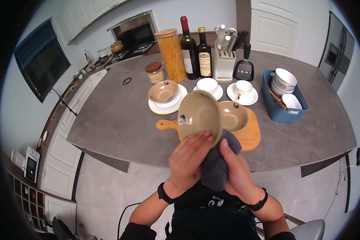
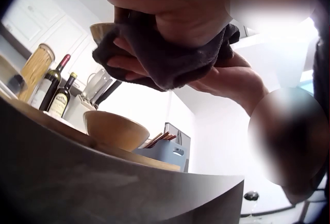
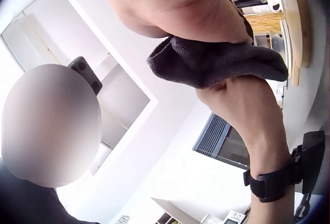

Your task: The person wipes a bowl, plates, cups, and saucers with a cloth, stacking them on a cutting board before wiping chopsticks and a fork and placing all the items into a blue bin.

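A beige bowl (image 1: 200, 114) with a small dark blue motif is held tilted above the cutting board (image 1: 251, 136). My left hand (image 1: 190, 158) grips its near rim, fingers laid over the inside; the thumb is hidden. In my right hand (image 1: 242, 172) is a dark grey cloth (image 1: 214, 168), bunched against the bowl's right side with the thumb on top. The left wrist view shows the cloth (image 2: 165, 59) wrapped about the fingers. A second beige bowl (image 1: 235, 117) sits on the board, partly covered by the held one.
Left of the board, another beige bowl (image 1: 163, 93) rests on white plates (image 1: 176, 106). White cups on saucers (image 1: 250, 99) stand behind. Farther back are a pasta jar (image 1: 172, 56), two bottles (image 1: 189, 52) and a knife block (image 1: 224, 66). A blue bin (image 1: 282, 114) with bowls stands right.
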